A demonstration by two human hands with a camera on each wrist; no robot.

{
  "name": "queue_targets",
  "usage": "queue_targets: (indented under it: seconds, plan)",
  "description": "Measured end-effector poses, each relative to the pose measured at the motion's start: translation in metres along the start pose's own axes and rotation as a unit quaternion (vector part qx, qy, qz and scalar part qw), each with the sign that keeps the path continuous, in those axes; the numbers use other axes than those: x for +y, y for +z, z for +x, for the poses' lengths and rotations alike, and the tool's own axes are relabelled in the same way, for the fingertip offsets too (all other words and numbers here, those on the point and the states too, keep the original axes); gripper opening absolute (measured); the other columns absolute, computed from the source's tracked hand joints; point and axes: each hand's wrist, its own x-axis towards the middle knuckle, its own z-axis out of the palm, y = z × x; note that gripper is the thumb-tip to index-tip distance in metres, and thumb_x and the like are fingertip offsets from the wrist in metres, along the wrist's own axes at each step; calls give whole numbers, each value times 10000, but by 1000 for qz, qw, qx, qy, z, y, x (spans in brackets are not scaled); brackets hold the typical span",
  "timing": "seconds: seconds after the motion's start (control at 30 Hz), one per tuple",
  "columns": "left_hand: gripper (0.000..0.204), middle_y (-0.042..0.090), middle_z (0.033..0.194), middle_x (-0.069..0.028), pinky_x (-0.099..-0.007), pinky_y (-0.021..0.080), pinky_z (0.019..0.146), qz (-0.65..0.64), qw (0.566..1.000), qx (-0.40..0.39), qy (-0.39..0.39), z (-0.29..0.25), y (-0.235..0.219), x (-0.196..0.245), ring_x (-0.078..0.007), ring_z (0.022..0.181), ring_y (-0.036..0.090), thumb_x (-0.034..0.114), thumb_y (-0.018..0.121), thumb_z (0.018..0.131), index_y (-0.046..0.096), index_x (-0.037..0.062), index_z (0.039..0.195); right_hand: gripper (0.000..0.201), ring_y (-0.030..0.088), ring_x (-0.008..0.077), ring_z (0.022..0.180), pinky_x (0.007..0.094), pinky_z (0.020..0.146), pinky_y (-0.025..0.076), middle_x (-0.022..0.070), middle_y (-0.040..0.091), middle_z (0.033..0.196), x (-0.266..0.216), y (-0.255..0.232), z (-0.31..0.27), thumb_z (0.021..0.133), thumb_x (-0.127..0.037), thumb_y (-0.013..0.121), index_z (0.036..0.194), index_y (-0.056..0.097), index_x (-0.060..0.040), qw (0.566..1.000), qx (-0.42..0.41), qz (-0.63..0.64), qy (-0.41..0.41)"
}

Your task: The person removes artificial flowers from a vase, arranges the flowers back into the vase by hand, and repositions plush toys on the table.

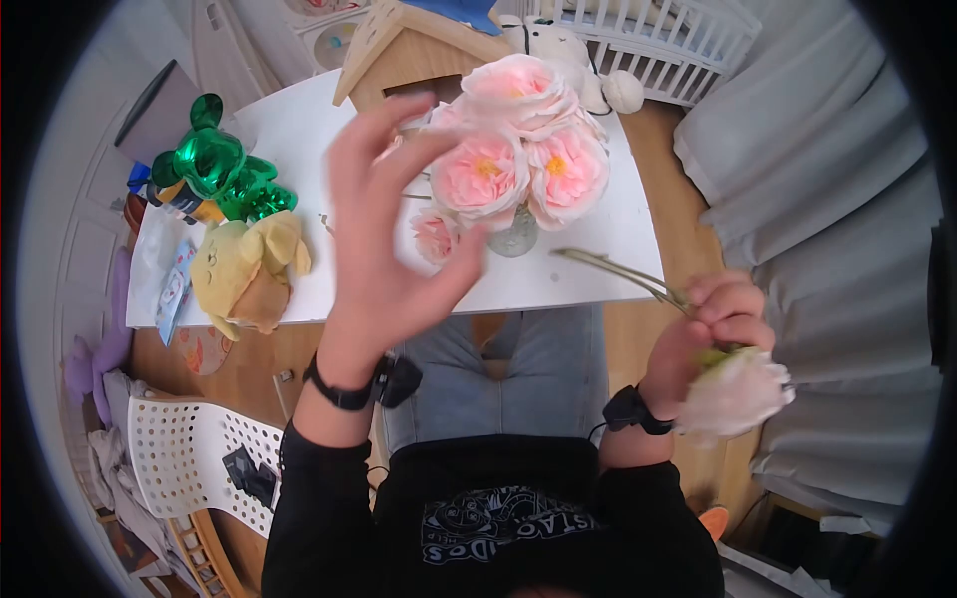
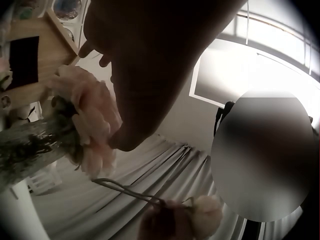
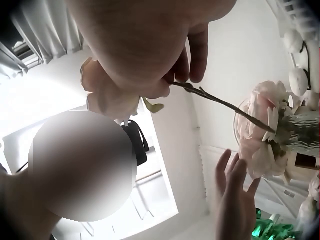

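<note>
My right hand (image 1: 713,324) pinches the stem of a pale pink flower (image 1: 738,394) off the table's right front corner. Its bloom hangs toward my body, while the bare end of the stem (image 1: 623,267) points at the vase. My left hand (image 1: 384,249) is raised with fingers and thumb spread wide, beside the bouquet, holding nothing. Several large pink blooms (image 1: 483,174) with yellow centres fill a clear glass vase (image 1: 513,237). A smaller pink flower (image 1: 436,235) shows low, just left of the vase. In the left wrist view, the thumb overlaps the blooms (image 2: 92,120).
On the white table (image 1: 588,284) a wooden house (image 1: 429,50) stands behind the bouquet, with a white plush toy (image 1: 558,50) beside it. A shiny green bear (image 1: 214,159) and a yellow plush (image 1: 249,269) sit at the left. Grey curtains (image 1: 817,179) hang at the right.
</note>
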Motion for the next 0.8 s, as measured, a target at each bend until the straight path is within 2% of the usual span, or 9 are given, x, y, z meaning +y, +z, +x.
queue_targets:
  seconds: [0.13,0.2,0.33,0.4,0.43,0.47,0.53,0.67,0.8]
  plan:
    - [840,402,1621,-223,-517,446,1169,-55,995,-77,-28,11,37,-24,-464,1466,429,113,910,718,553,110,1478,181,655,302,919,407,743,652,117,558,953,-20,37,1,987,-39,728,1027,555,-76,993,-63,-103,10]
    - [877,474,1572,-221,-501,455,1168,-60,995,-81,-20,9,45,-29,-456,1449,471,88,902,714,519,100,1503,295,708,336,1025,409,850,657,135,596,1035,-38,51,0,798,138,783,1010,646,-13,981,-6,-3,196]
    - [844,564,1489,-221,-478,483,1148,-113,988,-78,-73,-2,52,-38,-435,1372,566,72,882,728,525,68,1492,318,720,352,1054,410,843,635,147,611,1076,-29,48,17,782,123,793,1055,690,-5,963,-106,-24,245]
    - [819,587,1463,-221,-474,493,1138,-115,989,-62,-76,-3,52,-38,-434,1346,591,71,871,736,533,57,1482,354,721,366,1086,409,848,608,160,625,1112,-6,46,13,770,113,804,1091,709,-2,986,-135,-66,68]
    - [792,584,1466,-225,-480,496,1134,-93,993,-52,-48,-3,52,-37,-443,1344,589,72,860,743,546,55,1471,333,723,368,1076,404,858,595,184,640,1142,1,45,13,775,146,784,1065,704,3,988,-133,-67,34]
    - [766,581,1470,-228,-487,499,1130,-69,996,-44,-20,-4,52,-36,-451,1343,588,72,848,751,559,54,1460,333,723,368,1076,404,858,595,184,640,1142,4,45,10,775,146,784,1065,704,3,988,-136,-64,36]
    - [729,594,1474,-217,-473,495,1129,-64,997,-37,-21,-5,54,-37,-428,1347,600,58,827,755,562,42,1433,309,727,370,1066,397,861,594,216,652,1148,7,46,7,785,181,757,1040,691,19,996,-53,-70,10]
    - [686,605,1484,-209,-463,494,1120,-52,998,-22,-10,-7,54,-37,-407,1340,616,41,806,756,569,32,1399,288,744,366,1050,377,805,606,239,690,1121,10,39,12,806,202,736,1027,669,30,985,-75,-147,-61]
    - [743,579,1468,-237,-497,511,1109,-56,998,-35,-13,-6,56,-35,-461,1343,579,76,839,747,569,52,1438,275,753,366,1037,366,760,621,210,704,1087,3,46,15,785,173,760,1010,697,28,980,-141,-136,-29]
